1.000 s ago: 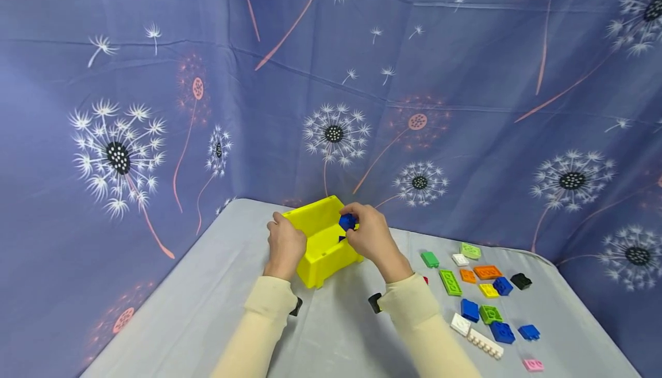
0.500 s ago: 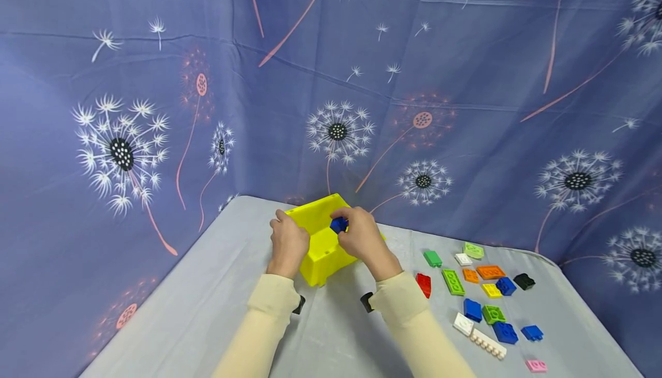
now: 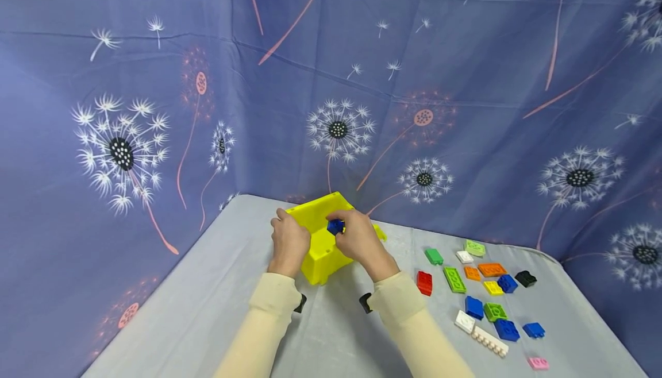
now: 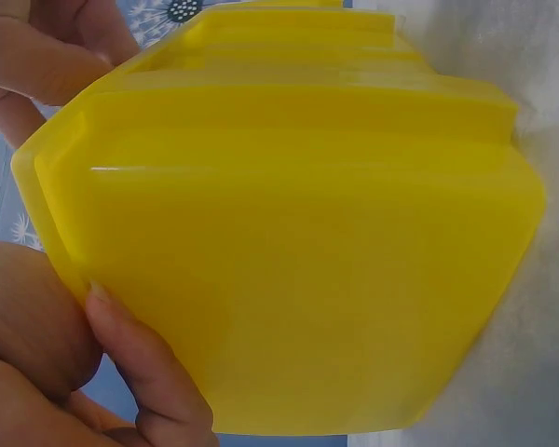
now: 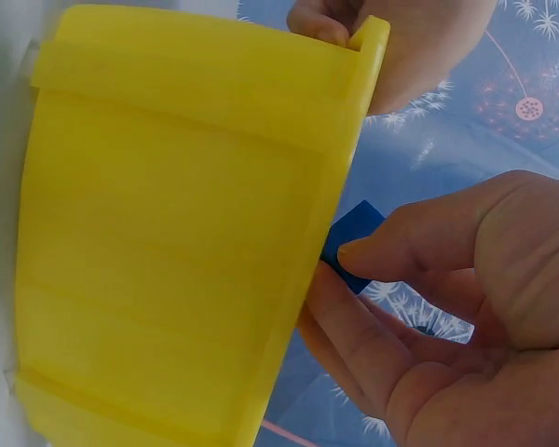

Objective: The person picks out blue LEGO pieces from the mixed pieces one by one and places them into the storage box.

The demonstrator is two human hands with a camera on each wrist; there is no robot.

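Note:
A yellow plastic bin (image 3: pixel 322 267) stands in the middle of the table, its open top facing up. My left hand (image 3: pixel 291 244) grips the rim at the bin's left end; in the left wrist view a fingertip (image 4: pixel 135 349) presses on the outer wall. Over the bin's opening, my right hand (image 3: pixel 362 240) pinches a blue toy brick (image 3: pixel 335 227) between thumb and fingers. The right wrist view shows the blue brick (image 5: pixel 356 244) beside the bin's rim, partly covered by the fingers. The right hand hides part of the bin's inside.
Several loose toy bricks lie to the right, among them a red brick (image 3: pixel 424 282), a long white brick (image 3: pixel 489 340), a black brick (image 3: pixel 526 278) and a pink brick (image 3: pixel 538 363). A blue dandelion-print curtain (image 3: pixel 279 108) hangs behind the grey-covered table (image 3: pixel 170 309).
My right hand has moved left with the blue brick, farther over the bin. The red brick, mostly covered by the sleeve before, now shows fully. My left hand keeps its grip on the rim.

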